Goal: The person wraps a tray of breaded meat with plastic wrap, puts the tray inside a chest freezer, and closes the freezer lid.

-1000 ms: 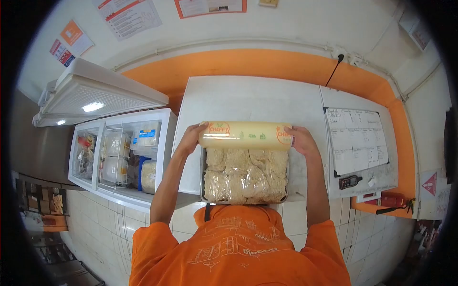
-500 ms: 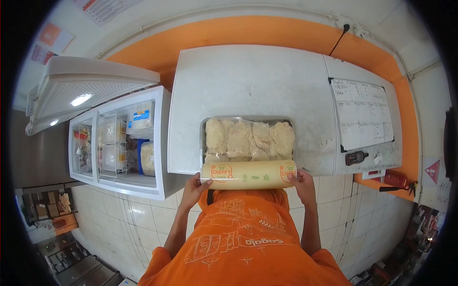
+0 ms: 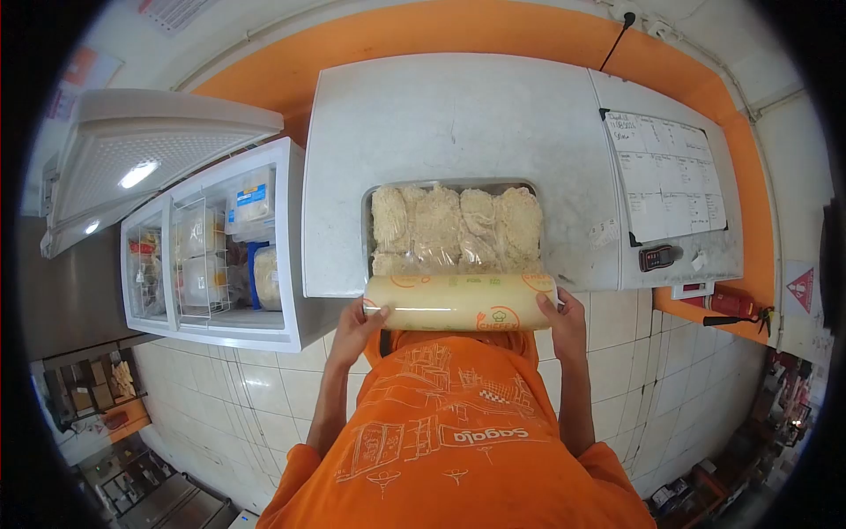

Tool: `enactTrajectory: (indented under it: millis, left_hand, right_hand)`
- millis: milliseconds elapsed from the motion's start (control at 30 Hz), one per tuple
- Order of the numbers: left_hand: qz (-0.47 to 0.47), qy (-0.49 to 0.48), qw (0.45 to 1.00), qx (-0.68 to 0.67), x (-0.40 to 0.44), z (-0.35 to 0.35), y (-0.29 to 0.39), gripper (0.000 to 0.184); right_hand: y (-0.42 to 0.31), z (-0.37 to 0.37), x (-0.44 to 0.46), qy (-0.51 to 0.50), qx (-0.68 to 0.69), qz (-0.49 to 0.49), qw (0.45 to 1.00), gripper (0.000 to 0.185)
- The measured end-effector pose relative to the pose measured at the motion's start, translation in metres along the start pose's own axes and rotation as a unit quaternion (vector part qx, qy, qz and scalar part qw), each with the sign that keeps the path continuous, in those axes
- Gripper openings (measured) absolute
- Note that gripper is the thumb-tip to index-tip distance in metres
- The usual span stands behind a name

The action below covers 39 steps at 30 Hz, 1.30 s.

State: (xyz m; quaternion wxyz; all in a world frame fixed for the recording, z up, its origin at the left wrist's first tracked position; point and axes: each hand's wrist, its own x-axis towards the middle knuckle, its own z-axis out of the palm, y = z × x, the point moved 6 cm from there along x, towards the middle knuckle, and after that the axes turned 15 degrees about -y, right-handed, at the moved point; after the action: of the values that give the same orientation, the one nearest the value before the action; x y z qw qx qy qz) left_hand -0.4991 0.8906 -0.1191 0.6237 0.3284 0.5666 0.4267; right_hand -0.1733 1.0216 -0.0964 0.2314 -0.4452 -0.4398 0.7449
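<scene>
A wide roll of plastic cling film, pale yellow with printed logos, lies crosswise in front of my body. My left hand grips its left end, thumb on top. At the right end my right hand holds it the same way. Just beyond the roll sits a metal tray with several pieces of breaded meat, pale and crumb-coated. Shiny clear film shows over the pieces near the roll. The tray's near edge is hidden behind the roll.
The tray rests on a white chest freezer lid. To the left, an open freezer holds baskets and packed containers. On the right are a whiteboard, a dark handheld device and a fire extinguisher.
The roll has turned between my hands, so its printed logos sit in different places. The whole view has shifted slightly, with the freezer and tray now higher in it.
</scene>
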Motion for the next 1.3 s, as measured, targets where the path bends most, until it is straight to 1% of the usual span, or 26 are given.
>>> enactTrajectory:
  millis: [67, 133, 167, 267, 333, 367, 433, 467, 533, 600, 633, 700, 733, 767, 800, 833, 867, 900, 967, 1033, 1100, 1167, 1200, 1233, 1267, 1300]
  left_hand:
    - [-0.002, 0.020, 1.000, 0.000, -0.014, 0.001, -0.006, 0.032]
    - [-0.008, 0.042, 0.999, -0.004, -0.020, 0.003, 0.001, 0.031]
    - [-0.027, 0.049, 0.998, -0.017, -0.023, 0.002, 0.006, 0.031]
    - [-0.041, 0.055, 0.998, -0.013, -0.024, 0.000, 0.011, 0.031]
    - [-0.038, 0.052, 0.998, 0.004, -0.024, -0.001, 0.015, 0.030]
    - [-0.021, 0.037, 0.999, -0.012, -0.024, 0.000, 0.018, 0.029]
    - [-0.005, 0.020, 0.999, -0.028, -0.023, -0.004, 0.019, 0.028]
    - [-0.004, 0.016, 0.998, -0.057, -0.021, -0.008, 0.014, 0.029]
    - [-0.007, 0.015, 0.996, -0.091, -0.018, -0.008, 0.016, 0.029]
    - [0.008, 0.058, 0.983, -0.171, -0.006, -0.015, 0.035, 0.032]
    - [0.020, 0.061, 0.990, -0.127, -0.001, -0.021, 0.051, 0.035]
    - [0.044, 0.063, 0.997, -0.013, 0.005, -0.026, 0.095, 0.038]
    - [0.057, 0.062, 0.995, 0.059, 0.005, -0.026, 0.117, 0.039]
    - [0.058, 0.061, 0.995, 0.059, 0.006, -0.023, 0.127, 0.039]
    - [0.115, 0.133, 0.975, 0.139, 0.004, -0.024, 0.146, 0.038]
    - [0.171, 0.204, 0.939, 0.216, -0.001, -0.026, 0.162, 0.037]
    - [0.207, 0.298, 0.903, 0.232, -0.007, -0.036, 0.156, 0.032]
    - [0.213, 0.300, 0.901, 0.231, -0.005, -0.042, 0.139, 0.032]
    - [0.180, 0.292, 0.920, 0.192, 0.007, -0.055, 0.094, 0.030]
    - [0.112, 0.184, 0.949, 0.229, 0.048, -0.026, 0.061, 0.029]
    - [0.163, 0.183, 0.918, 0.312, 0.085, -0.013, 0.036, 0.032]
    - [0.212, 0.148, 0.844, 0.470, 0.118, 0.001, 0.046, 0.038]
    - [0.214, 0.149, 0.844, 0.469, 0.133, 0.001, 0.045, 0.038]
    - [0.140, 0.071, 0.829, 0.536, 0.157, 0.007, 0.031, 0.042]
    - [0.064, -0.007, 0.800, 0.596, 0.174, 0.011, 0.014, 0.047]
    - [0.067, -0.006, 0.799, 0.597, 0.188, 0.002, -0.013, 0.047]
  right_hand:
    - [0.003, 0.002, -0.004, 0.024, 0.008, 0.018, 1.000, 0.035]
    - [-0.007, 0.008, -0.012, 0.024, 0.008, -0.020, 0.999, 0.038]
    - [-0.006, 0.010, -0.017, 0.024, 0.009, -0.014, 1.000, 0.038]
    - [-0.018, 0.013, -0.017, -0.006, -0.033, -0.025, 0.999, 0.040]
    - [-0.017, 0.012, -0.018, -0.029, -0.018, 0.042, 0.999, 0.042]
    - [-0.016, 0.008, -0.017, -0.026, -0.018, 0.041, 0.999, 0.042]
    - [-0.014, 0.004, -0.014, -0.083, -0.009, -0.011, 0.996, 0.044]
    - [-0.009, -0.001, -0.012, -0.082, -0.009, -0.010, 0.997, 0.044]
    - [-0.015, 0.001, -0.009, -0.142, -0.074, -0.106, 0.981, 0.047]
    - [-0.020, -0.001, 0.000, -0.115, -0.108, -0.103, 0.982, 0.047]
    - [-0.025, -0.002, 0.007, -0.089, -0.141, -0.101, 0.981, 0.047]
    - [-0.054, 0.005, 0.021, -0.060, -0.079, -0.093, 0.991, 0.042]
    - [-0.078, 0.015, 0.025, -0.038, -0.069, -0.113, 0.990, 0.039]
    - [-0.100, 0.022, 0.028, -0.016, -0.060, -0.135, 0.989, 0.037]
    - [-0.114, 0.027, 0.033, -0.016, -0.062, -0.140, 0.988, 0.037]
    - [-0.125, 0.030, 0.038, -0.016, -0.021, -0.140, 0.990, 0.037]
    - [-0.131, 0.031, 0.042, -0.017, 0.019, -0.138, 0.990, 0.037]
    - [-0.137, 0.033, 0.045, -0.019, 0.016, -0.144, 0.989, 0.037]
    - [-0.144, 0.034, 0.052, -0.015, 0.039, -0.140, 0.989, 0.038]
    - [-0.151, 0.037, 0.058, -0.016, 0.040, -0.140, 0.989, 0.039]
    - [-0.155, 0.041, 0.062, -0.022, 0.040, -0.137, 0.989, 0.039]
    - [-0.155, 0.043, 0.064, -0.023, 0.044, -0.114, 0.992, 0.041]
    - [-0.156, 0.042, 0.062, -0.024, 0.041, -0.116, 0.992, 0.041]
    - [-0.154, 0.042, 0.058, -0.024, 0.047, -0.112, 0.992, 0.041]
    - [-0.153, 0.041, 0.053, -0.024, 0.053, -0.108, 0.992, 0.041]
    - [-0.152, 0.040, 0.044, -0.032, 0.053, -0.097, 0.993, 0.040]
